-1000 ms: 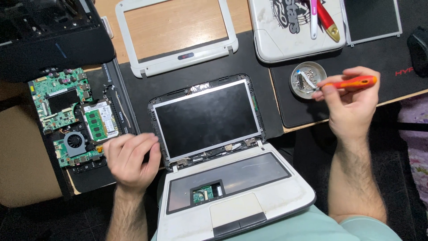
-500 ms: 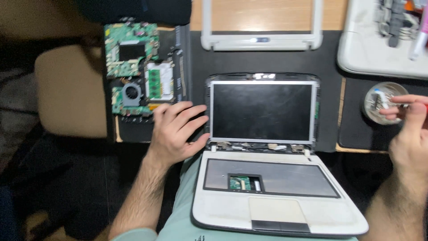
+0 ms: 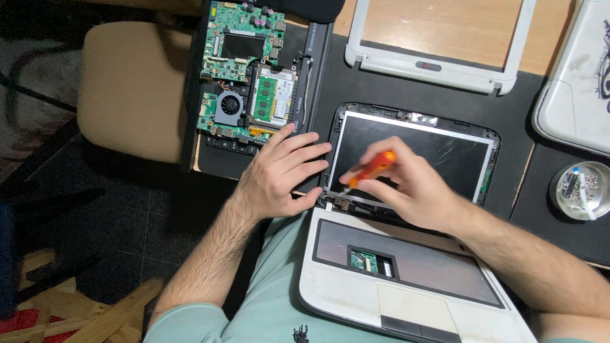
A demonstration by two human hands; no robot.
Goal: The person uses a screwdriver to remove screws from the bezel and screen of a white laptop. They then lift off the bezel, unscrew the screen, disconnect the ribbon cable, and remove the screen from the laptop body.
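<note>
Right hand (image 3: 413, 187) clenched round orange-handled screwdriver (image 3: 367, 170), tip down at left hinge (image 3: 340, 203) of bare laptop screen (image 3: 410, 152). Left hand (image 3: 279, 171) released, fingers spread, flat on desk (image 3: 356, 86) beside screen edge. Risk: tip slips off screw, gouges panel; loose screen may shift since nothing clamps it.

Circuit board (image 3: 244, 70) lies left of laptop (image 3: 406, 254).

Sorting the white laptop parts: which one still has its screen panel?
The open laptop under both hands; its dark screen sits unframed. The white bezel above is just an empty frame.
</note>
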